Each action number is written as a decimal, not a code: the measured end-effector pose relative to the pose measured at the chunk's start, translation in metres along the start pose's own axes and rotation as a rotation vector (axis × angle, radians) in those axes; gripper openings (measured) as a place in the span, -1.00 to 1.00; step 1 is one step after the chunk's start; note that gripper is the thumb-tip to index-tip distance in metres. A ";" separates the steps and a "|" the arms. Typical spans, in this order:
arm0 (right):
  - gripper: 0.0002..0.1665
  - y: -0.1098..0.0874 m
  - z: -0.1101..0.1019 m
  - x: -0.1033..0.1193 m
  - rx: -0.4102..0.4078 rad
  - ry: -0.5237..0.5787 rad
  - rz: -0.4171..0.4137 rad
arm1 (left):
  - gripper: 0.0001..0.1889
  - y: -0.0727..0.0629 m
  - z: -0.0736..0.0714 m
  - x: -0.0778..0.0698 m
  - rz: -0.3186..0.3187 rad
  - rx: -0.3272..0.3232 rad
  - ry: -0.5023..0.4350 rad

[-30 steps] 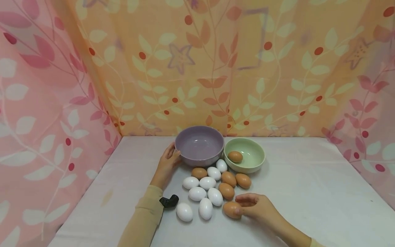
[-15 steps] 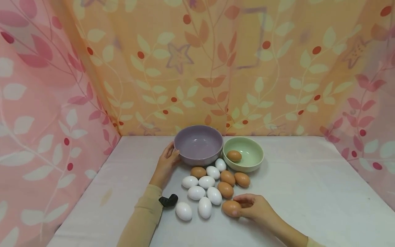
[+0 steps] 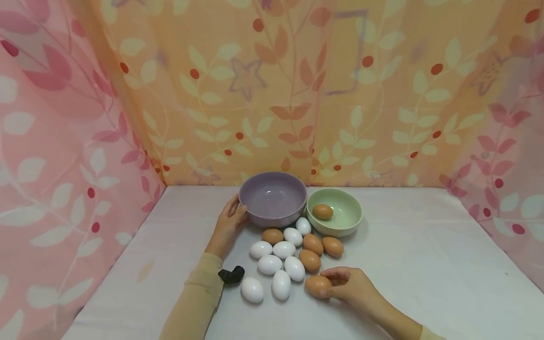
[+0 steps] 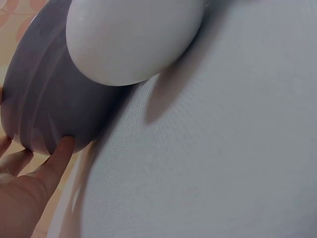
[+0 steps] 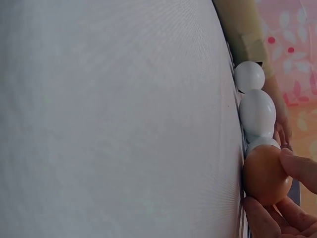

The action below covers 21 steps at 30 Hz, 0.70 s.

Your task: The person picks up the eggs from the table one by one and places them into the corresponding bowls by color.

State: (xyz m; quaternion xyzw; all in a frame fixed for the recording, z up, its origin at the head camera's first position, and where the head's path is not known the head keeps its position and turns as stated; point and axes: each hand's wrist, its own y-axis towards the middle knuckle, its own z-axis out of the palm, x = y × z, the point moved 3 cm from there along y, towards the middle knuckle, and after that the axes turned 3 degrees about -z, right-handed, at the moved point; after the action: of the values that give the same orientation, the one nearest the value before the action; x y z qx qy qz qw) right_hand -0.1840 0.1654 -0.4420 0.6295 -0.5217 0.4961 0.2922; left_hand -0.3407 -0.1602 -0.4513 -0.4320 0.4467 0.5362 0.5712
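White table (image 3: 425,245), brown egg (image 3: 316,285) unmoved, right hand (image 3: 352,287) still pinching it.

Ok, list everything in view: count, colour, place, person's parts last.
Table: 1, whitish, lower half
Back cloth: 1, yellow, behind the table
Side cloths: 2, pink, left and right
Large bowl: 1, purple, back of table
Small bowl: 1, green, right of large bowl
White eggs: 8, white, before the bowls
Brown eggs: 4, brown, near the white eggs
Bowl egg: 1, brown, in the small bowl
Held egg: 1, brown, front right of group
Gadget: 1, black, left wrist
Sleeves: 2, tan, forearms
Left hand: 1, bare, touching the large bowl
Right hand: 1, bare, gripping the held egg
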 end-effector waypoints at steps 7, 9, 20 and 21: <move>-0.38 0.000 -0.001 0.000 0.002 0.010 0.004 | -0.35 0.003 0.000 0.001 -0.006 0.001 -0.024; -0.38 0.000 -0.001 0.001 -0.002 0.001 0.000 | -0.34 0.002 0.000 0.001 -0.004 -0.001 -0.015; -0.36 -0.001 -0.009 0.006 -0.026 -0.003 0.016 | -0.34 0.001 -0.001 0.002 -0.006 -0.008 0.012; -0.36 -0.001 -0.010 0.006 -0.027 -0.004 0.017 | -0.34 0.001 -0.001 0.002 -0.002 -0.007 0.018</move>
State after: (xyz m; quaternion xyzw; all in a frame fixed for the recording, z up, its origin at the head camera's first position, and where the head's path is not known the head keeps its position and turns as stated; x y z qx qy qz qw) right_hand -0.1862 0.1720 -0.4325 0.6222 -0.5343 0.4903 0.2952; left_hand -0.3416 -0.1607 -0.4534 -0.4394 0.4494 0.5333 0.5661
